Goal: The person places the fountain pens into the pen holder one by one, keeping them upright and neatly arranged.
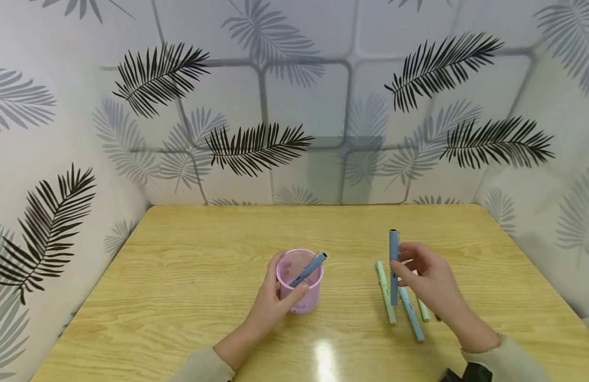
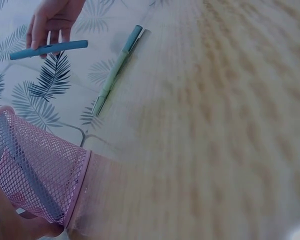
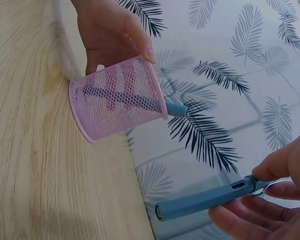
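Note:
My left hand (image 1: 271,300) grips a pink mesh pen holder (image 1: 306,305) that stands upright on the table. One blue pen (image 1: 308,270) leans inside it, its end poking above the rim. To the right, my right hand (image 1: 430,276) pinches another blue pen (image 1: 393,249) between thumb and fingers, upright and raised off the table. In the right wrist view that held pen (image 3: 205,200) shows its clip side under my thumb. Below the hand lie a light green pen (image 1: 386,297), a blue pen (image 1: 413,318) and a second green pen (image 1: 424,310), partly covered by the hand.
Wood-grain table (image 1: 204,249) spreads under everything. A wall (image 1: 304,106) with a leaf pattern closes off the back and both sides. A small dark tip of something (image 1: 438,318) shows beside my right wrist.

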The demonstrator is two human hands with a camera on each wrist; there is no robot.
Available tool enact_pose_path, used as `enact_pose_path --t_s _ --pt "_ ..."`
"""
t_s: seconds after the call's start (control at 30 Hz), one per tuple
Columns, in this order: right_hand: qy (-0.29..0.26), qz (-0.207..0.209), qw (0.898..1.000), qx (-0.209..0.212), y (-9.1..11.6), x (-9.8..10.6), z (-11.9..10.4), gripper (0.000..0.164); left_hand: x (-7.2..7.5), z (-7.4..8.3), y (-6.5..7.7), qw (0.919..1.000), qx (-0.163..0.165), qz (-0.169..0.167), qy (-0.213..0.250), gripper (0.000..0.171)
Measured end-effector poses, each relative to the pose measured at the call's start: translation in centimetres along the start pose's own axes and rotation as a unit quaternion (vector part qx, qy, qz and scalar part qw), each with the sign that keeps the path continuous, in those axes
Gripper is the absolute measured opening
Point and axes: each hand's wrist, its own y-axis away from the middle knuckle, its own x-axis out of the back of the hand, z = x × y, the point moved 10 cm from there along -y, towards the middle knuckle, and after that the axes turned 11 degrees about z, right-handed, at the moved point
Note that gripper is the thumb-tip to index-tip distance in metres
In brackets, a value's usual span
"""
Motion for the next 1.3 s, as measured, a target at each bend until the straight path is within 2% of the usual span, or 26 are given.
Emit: enact_pose_path --t_s 0.2,0.37,0.7,1.03,1.3 --pt "-0.054 0.017 0.998 0.039 -0.4 -1.4 -2.3 0.026 0.1 0.1 0.1 1.0000 0.001 0.001 0.001 0.071" --pt "-0.113 0.031 0.991 0.068 -0.6 -2.3 -3.8 0.027 -0.1 0.3 0.0 0.9999 -0.014 -0.004 0.006 0.071" --pt "-0.170 0.029 0.983 0.060 -0.8 -5.0 -5.3 0.028 0.1 0.4 0.1 0.9998 -0.018 -0.002 -0.002 0.071" --pt "-0.213 0.030 0.974 0.079 -0.9 -7.5 -6.9 0.028 0.0 0.3 0.0 0.9998 -0.017 -0.006 -0.003 0.070" --pt "-0.233 0.037 0.966 0.105 -0.8 -8.1 -7.8 0.028 0.0 0.0 -0.1 0.9999 -0.016 -0.002 0.005 0.071"
